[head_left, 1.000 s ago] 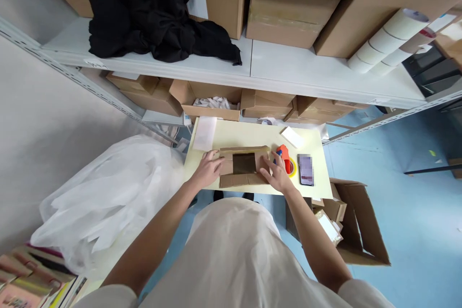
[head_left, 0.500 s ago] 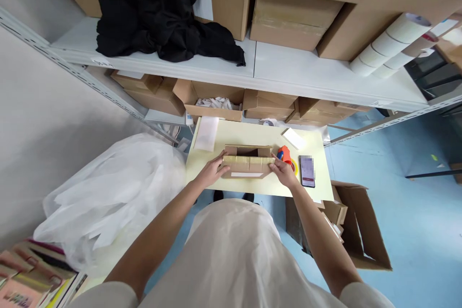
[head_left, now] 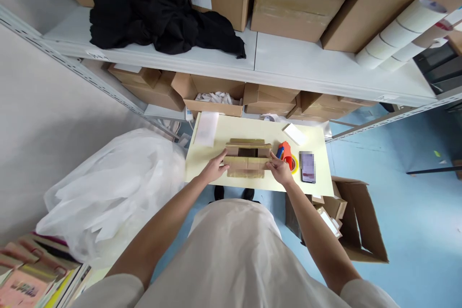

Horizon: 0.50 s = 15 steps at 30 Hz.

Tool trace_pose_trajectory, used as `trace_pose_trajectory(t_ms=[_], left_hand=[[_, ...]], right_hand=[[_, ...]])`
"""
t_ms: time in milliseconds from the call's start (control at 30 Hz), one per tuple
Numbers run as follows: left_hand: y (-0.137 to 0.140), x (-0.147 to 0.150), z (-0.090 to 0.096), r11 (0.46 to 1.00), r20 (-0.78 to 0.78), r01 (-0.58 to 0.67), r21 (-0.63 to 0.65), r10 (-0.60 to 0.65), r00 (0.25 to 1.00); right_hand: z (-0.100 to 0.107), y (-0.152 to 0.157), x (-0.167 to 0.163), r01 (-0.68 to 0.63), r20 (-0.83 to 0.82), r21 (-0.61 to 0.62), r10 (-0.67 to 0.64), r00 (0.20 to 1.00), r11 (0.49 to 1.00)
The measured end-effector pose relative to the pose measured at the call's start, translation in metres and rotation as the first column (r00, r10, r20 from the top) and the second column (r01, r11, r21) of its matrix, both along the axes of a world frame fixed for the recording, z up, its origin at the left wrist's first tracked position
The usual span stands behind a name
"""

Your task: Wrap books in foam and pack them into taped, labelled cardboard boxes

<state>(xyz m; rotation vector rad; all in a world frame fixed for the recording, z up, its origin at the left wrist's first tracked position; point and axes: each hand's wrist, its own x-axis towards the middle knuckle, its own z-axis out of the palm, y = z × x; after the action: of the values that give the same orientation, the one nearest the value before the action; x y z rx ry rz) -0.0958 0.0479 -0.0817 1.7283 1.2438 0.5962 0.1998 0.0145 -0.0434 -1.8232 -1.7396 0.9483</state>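
A small brown cardboard box sits on the pale yellow table in front of me, its top flaps raised and a dark gap showing between them. At its left end, my left hand grips the cardboard between thumb and fingers. My right hand holds the opposite end in the same way. Just beyond the right hand lies an orange-red tape dispenser with a blue part, beside a roll of yellow tape. Farther right is a phone with its screen lit.
White packets and a small white box lie at the table's back. Behind stands a shelf with cartons, black cloth and white rolls. White plastic sheeting is at left, an open carton at lower right.
The box has been turned or tipped, so its white label strip is out of sight and its upper flaps and opening face me more. Both hands stay on its ends.
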Motion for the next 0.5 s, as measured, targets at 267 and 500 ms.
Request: trace_pose_trajectory(t_ms=[267,500], left_hand=[[0.001,0.009,-0.008,0.974,-0.134,-0.211,0.08,0.22,0.966],[0.01,0.017,0.02,0.915,-0.499,0.161,0.369,0.049,0.865]], right_hand=[[-0.021,-0.001,-0.003,0.174,-0.023,0.024,-0.173,0.985,0.985],[-0.027,0.007,-0.004,-0.148,0.324,0.167,0.087,0.942,0.975]])
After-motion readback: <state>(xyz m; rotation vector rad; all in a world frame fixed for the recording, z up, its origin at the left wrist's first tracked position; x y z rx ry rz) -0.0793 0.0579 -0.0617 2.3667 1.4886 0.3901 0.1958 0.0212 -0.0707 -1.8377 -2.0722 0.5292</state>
